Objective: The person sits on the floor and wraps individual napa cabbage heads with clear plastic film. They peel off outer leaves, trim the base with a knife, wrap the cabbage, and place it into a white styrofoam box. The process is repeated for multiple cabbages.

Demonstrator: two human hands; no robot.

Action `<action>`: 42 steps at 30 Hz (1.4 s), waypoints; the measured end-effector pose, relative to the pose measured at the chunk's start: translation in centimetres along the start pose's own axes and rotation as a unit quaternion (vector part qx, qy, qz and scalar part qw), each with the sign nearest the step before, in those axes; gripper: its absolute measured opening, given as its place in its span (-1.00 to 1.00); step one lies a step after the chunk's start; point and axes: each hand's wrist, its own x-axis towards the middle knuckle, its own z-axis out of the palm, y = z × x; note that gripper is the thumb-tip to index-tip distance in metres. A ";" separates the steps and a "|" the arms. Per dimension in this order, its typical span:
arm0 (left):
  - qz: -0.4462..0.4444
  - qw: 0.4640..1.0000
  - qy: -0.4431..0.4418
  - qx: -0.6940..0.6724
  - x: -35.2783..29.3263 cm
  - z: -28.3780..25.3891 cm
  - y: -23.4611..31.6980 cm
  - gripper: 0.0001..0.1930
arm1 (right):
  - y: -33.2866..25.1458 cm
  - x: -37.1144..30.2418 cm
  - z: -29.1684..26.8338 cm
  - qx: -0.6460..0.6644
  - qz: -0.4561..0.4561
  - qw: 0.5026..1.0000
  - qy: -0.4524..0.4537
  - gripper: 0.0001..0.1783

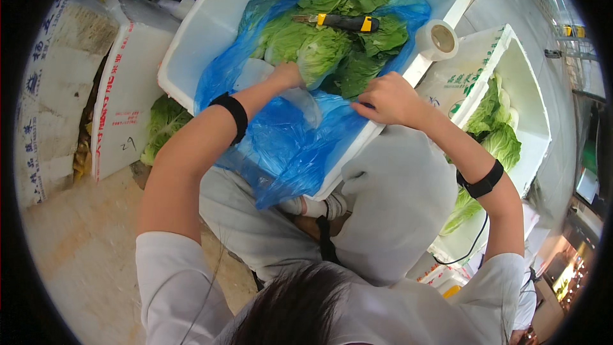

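Note:
In front of me a white foam box [211,19] is lined with a blue plastic bag [281,147] and holds leafy cabbages [313,54]. My left hand [286,76] is closed at the near side of the cabbages, on a clear plastic bag [305,105] that spreads around it; its fingertips are hidden. My right hand [391,99] has its fingers curled at the box's near right rim, pinching the edge of the blue bag. A black and yellow utility knife [348,22] lies on top of the leaves.
A roll of clear tape [442,37] rests on the box's right rim. On the right stands another foam box [536,115] with cabbages [501,144]. Printed white boxes [131,102] stand on the left, with a leafy cabbage [165,124] beside them. My bent legs [396,198] are against the near side.

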 end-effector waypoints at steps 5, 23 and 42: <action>-0.127 0.982 0.057 -0.124 2.0 2.9 1.7 0.09 | 0.0 0.0 0.2 0.004 0.005 1.000 0.002 -0.55; -0.213 0.932 0.142 -0.256 1.7 4.9 4.5 0.09 | 0.2 0.0 0.9 0.012 0.005 0.999 0.030 -0.58; -0.065 0.972 0.122 -0.193 4.8 4.7 2.3 0.24 | 0.3 0.1 0.9 0.006 0.000 0.999 0.043 -0.58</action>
